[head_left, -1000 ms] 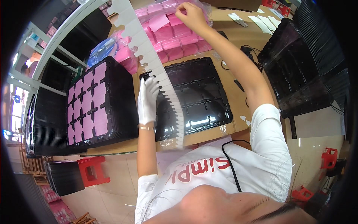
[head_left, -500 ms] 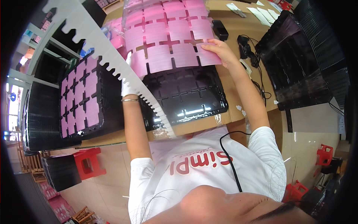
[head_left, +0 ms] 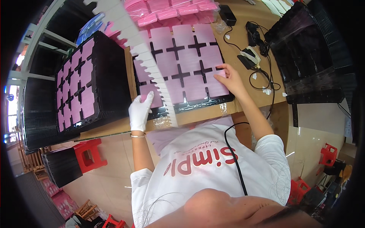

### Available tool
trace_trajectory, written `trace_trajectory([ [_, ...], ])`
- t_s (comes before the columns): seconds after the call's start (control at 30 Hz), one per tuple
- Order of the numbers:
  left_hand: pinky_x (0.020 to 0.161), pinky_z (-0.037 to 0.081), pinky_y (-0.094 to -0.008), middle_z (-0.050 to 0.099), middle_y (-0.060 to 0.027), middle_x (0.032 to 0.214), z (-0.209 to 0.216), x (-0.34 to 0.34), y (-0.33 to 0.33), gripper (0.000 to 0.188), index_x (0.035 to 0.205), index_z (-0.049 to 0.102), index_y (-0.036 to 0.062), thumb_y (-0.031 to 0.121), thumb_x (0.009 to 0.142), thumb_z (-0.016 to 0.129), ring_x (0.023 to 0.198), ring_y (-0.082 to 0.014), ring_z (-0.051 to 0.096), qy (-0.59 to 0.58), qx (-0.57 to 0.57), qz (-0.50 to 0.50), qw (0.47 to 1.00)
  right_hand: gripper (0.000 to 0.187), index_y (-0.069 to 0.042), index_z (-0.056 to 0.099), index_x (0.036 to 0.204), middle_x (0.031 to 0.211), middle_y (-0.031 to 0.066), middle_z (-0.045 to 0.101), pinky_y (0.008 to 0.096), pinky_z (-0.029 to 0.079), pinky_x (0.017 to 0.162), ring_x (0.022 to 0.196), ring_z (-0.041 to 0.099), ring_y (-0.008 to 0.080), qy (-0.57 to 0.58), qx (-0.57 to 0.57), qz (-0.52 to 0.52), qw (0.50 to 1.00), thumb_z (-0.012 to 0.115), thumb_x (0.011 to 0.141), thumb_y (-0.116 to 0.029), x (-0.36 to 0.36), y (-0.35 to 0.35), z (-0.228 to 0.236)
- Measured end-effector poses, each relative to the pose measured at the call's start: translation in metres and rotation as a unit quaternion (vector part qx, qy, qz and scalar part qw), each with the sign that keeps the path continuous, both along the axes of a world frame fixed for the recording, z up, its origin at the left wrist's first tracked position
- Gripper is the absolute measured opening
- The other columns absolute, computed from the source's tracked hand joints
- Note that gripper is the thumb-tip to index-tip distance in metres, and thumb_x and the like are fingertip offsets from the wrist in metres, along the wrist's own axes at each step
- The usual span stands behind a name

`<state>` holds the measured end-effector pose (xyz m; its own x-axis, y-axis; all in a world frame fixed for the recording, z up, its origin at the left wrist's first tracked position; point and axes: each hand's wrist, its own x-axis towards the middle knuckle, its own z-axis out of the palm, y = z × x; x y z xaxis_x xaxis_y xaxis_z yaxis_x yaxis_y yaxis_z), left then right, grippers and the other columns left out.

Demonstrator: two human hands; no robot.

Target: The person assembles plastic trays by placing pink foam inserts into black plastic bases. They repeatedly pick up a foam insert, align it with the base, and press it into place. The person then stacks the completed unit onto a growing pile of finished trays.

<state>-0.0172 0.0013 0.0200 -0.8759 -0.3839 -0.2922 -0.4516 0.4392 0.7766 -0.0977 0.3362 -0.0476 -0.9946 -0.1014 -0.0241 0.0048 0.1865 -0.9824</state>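
A thin pink sheet (head_left: pixel 188 59) with cross-shaped cutouts lies over a black molded tray (head_left: pixel 205 104) in front of me, and the tray shows through the cutouts. My left hand (head_left: pixel 140 110), in a white glove, is closed on the sheet's near left corner. Bare, my right hand (head_left: pixel 231 80) pinches the sheet's right edge, thumb on top; its other fingertips are partly hidden. A pale strip with a notched edge (head_left: pixel 137 40) hangs across the view, covering part of the sheet between my hands.
To the left stands a stack of black trays (head_left: pixel 112 76) topped with pink sheeting. Bagged pink sheets (head_left: pixel 171 13) lie at the back. A black adapter (head_left: pixel 227 16) and cables (head_left: pixel 264 49) are on the right, beside more stacked trays (head_left: pixel 304 60). A red stool (head_left: pixel 81 161) stands below.
The pink sheet has come down toward me and now covers the tray. Both hands moved nearer with it; my left hand has come out from behind the notched strip.
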Motion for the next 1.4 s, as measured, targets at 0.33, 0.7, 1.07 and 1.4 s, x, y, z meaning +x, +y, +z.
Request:
trace_trajectory([
  [0.33, 0.056, 0.046, -0.0298, 0.059, -0.0061, 0.057, -0.011, 0.012, -0.006, 0.05, 0.069, 0.061, 0.0018, 0.049, 0.085, 0.067, 0.051, -0.016, 0.054, -0.057, -0.108, 0.012, 0.992, 0.048, -0.003, 0.053, 0.119, 0.068, 0.0024, 0.055, 0.0298, 0.045, 0.057, 0.058, 0.054, 0.015, 0.065, 0.192, -0.086, 0.975, 0.074, 0.077, -0.016, 0.019, 0.001, -0.009],
  [0.7, 0.082, 0.051, -0.043, 0.058, -0.0166, 0.118, -0.022, -0.043, -0.014, 0.039, 0.122, 0.054, 0.0047, 0.029, 0.091, 0.058, 0.103, -0.0336, 0.058, 0.227, -0.399, -0.075, 0.885, 0.039, 0.001, 0.052, 0.122, 0.114, 0.0202, 0.057, 0.0456, 0.043, 0.087, 0.105, 0.054, 0.0357, 0.295, 0.447, -0.14, 0.833, 0.061, 0.087, -0.017, -0.039, -0.014, 0.044],
  [1.07, 0.115, 0.021, -0.0466, 0.04, -0.0161, 0.147, -0.063, -0.127, -0.025, 0.063, 0.141, 0.041, 0.0049, 0.05, 0.097, 0.035, 0.138, -0.0312, 0.034, 0.104, -0.562, -0.226, 0.788, 0.057, -0.004, 0.041, 0.141, 0.148, 0.0112, 0.04, 0.055, 0.007, 0.116, 0.139, 0.034, 0.0217, 0.261, 0.577, 0.0, 0.774, 0.035, 0.099, -0.041, -0.109, -0.028, -0.013],
  [1.4, 0.103, 0.038, -0.0481, 0.052, -0.0239, 0.132, -0.065, 0.051, -0.018, 0.038, 0.124, 0.056, -0.0025, 0.023, 0.097, 0.049, 0.122, -0.0427, 0.047, 0.243, -0.358, -0.149, 0.889, 0.03, -0.002, 0.065, 0.112, 0.138, 0.0169, 0.049, 0.0449, 0.034, 0.109, 0.131, 0.044, 0.034, 0.312, 0.372, 0.092, 0.869, 0.058, 0.09, -0.021, 0.067, 0.039, 0.002],
])
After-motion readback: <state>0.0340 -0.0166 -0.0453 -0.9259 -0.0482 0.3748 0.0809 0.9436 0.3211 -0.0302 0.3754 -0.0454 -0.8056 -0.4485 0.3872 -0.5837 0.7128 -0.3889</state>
